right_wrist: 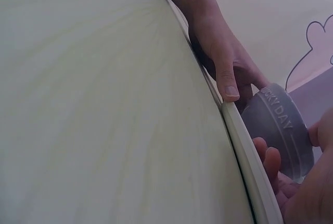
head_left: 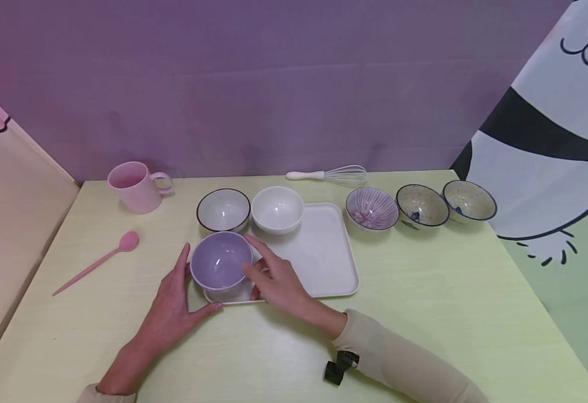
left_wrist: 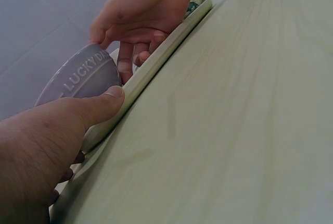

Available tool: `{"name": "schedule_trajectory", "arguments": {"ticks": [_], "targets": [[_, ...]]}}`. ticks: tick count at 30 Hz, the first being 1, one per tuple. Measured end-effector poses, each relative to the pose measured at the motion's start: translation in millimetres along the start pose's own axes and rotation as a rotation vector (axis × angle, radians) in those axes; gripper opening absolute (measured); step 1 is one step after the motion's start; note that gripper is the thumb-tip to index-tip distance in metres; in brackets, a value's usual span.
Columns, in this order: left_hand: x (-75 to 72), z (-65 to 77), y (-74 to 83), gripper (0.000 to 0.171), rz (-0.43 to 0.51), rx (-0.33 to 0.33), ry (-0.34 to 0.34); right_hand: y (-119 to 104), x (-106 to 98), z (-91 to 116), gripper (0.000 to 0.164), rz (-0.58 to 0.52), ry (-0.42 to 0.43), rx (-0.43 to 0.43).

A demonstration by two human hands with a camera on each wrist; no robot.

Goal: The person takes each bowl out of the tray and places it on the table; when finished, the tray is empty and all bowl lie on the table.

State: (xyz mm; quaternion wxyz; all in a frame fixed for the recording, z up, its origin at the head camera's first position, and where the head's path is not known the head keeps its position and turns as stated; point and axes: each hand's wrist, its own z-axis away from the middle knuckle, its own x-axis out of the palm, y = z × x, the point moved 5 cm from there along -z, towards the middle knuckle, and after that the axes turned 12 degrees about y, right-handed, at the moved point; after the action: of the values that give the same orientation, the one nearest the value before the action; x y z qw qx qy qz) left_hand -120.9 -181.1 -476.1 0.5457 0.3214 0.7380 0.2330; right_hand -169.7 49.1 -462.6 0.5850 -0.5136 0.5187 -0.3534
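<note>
A purple bowl [head_left: 220,262] with raised "LUCKY DAY" lettering is over the front left corner of a white tray [head_left: 326,263]. My left hand [head_left: 170,308] is along its left side, fingers fairly straight, the thumb stretched across the tray's front rim. From the right, my right hand [head_left: 283,282] grips the bowl's rim; its lower fingers are bent beside the wall in the left wrist view. Just behind are a dark-rimmed white bowl [head_left: 223,210] and a plain white bowl [head_left: 277,210]. Whether the purple bowl fully rests on the tray, I cannot tell.
A pink mug [head_left: 135,187] and a pink spoon [head_left: 127,242] are on the left. A whisk [head_left: 331,174] lies at the back edge. To the tray's right, a purple-striped bowl [head_left: 372,209] and two speckled bowls, one beside it [head_left: 424,206] and one farther right [head_left: 470,200], form a row.
</note>
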Motion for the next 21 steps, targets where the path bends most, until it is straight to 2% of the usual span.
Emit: {"name": "schedule_trajectory", "arguments": {"ticks": [3,9,21], "targets": [[-0.1,0.1,-0.9,0.138,0.001,0.002,0.003,-11.1,0.9,2.0,0.065,0.029,0.023,0.006],[0.3,1.4,-2.1,0.139,0.003,-0.001,0.006,-15.8,2.9,0.7,0.064,0.072,0.057,-0.003],[0.3,0.7,-0.7,0.137,-0.007,0.007,0.001,-16.4,-1.4,-3.4,0.066,0.02,0.108,0.021]]}}
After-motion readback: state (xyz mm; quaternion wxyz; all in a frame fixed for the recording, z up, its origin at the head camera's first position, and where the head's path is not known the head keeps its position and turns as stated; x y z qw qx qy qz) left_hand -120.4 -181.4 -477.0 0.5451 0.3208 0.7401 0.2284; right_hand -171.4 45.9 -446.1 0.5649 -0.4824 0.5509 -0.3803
